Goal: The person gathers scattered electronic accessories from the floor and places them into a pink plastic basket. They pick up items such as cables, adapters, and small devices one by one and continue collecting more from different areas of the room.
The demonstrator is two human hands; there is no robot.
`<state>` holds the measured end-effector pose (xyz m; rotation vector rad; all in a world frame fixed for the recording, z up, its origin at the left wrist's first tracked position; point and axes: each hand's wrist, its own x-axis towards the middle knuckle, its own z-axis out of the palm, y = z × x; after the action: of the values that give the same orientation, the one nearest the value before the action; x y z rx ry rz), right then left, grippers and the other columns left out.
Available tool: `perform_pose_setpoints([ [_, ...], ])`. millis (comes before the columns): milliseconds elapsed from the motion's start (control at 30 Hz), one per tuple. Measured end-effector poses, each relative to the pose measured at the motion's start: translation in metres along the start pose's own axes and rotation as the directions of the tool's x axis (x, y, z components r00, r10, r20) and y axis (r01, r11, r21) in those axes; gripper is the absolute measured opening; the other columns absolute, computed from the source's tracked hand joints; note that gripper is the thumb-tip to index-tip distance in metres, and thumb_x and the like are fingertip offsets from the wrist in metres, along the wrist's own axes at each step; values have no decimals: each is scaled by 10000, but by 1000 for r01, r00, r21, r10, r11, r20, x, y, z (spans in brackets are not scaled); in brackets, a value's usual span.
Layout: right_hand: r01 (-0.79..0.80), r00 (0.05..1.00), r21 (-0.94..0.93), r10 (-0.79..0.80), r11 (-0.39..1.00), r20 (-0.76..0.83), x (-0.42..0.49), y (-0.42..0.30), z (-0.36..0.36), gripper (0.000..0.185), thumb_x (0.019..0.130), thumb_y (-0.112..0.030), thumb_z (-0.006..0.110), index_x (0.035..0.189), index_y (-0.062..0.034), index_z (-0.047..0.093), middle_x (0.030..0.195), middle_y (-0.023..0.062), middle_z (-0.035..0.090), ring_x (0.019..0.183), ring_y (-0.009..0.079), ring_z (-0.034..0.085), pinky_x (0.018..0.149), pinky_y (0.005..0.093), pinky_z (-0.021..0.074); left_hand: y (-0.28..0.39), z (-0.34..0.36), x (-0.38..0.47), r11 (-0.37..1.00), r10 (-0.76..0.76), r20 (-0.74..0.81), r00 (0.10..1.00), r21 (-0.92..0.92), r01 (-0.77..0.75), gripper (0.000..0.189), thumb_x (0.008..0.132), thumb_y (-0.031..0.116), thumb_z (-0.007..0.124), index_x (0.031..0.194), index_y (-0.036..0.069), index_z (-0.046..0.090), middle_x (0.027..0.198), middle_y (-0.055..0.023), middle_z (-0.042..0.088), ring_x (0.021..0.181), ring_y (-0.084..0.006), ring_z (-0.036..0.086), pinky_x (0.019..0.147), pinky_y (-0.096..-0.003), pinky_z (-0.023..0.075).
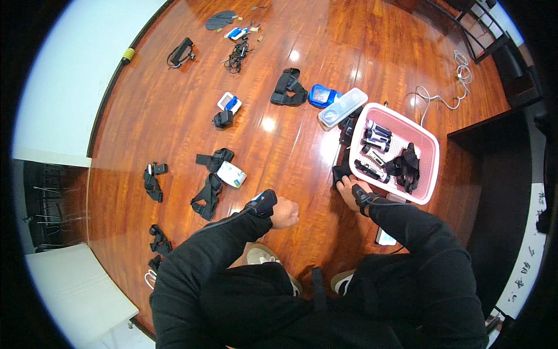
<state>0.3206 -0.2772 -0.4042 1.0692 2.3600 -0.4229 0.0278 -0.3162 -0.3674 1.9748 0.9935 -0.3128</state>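
My right hand (348, 189) is at the lower left corner of a pink plastic basket (428, 152). Its fingers touch a black fabric piece (340, 172) on the floor, but their grip is partly hidden. Inside the basket lie several white-and-black flashlight-like cylinders (377, 141) and a bundle of black straps (407, 168). My left hand (285, 213) hovers above the wooden floor with fingers curled in and nothing visible in it. A black device (263, 203) is strapped to my left wrist, and another (362, 195) to my right.
A clear plastic case (343, 107) and a blue pouch (322, 95) lie left of the basket. Black straps (207, 196), a white packet (232, 174) and tangled cables (237, 56) are scattered leftward. Behind the basket runs a white cable (444, 106). A dark cabinet (501, 174) stands right.
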Motion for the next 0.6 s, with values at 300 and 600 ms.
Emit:
perform_pose_setpoints([
  [300, -1, 991, -40, -4, 999, -131, 0, 3, 25, 257, 936, -100, 494, 1153, -21, 608, 1229, 231, 538, 1066, 353, 630, 845, 405, 567, -2, -1, -8, 999, -16, -1, 1000, -30, 16, 252, 863, 295, 623, 867, 43, 629, 789, -154, 685, 766, -342, 679, 674, -448, 520],
  [600, -59, 995, 119, 68, 991, -73, -7, 6, 31, 289, 929, -93, 499, 1185, -82, 634, 1328, 250, 502, 1113, 367, 622, 905, 438, 535, -7, 10, -10, 1000, 17, -124, 992, -15, -19, 257, 846, 333, 561, 813, 90, 640, 727, -151, 670, 707, -352, 669, 650, -461, 500],
])
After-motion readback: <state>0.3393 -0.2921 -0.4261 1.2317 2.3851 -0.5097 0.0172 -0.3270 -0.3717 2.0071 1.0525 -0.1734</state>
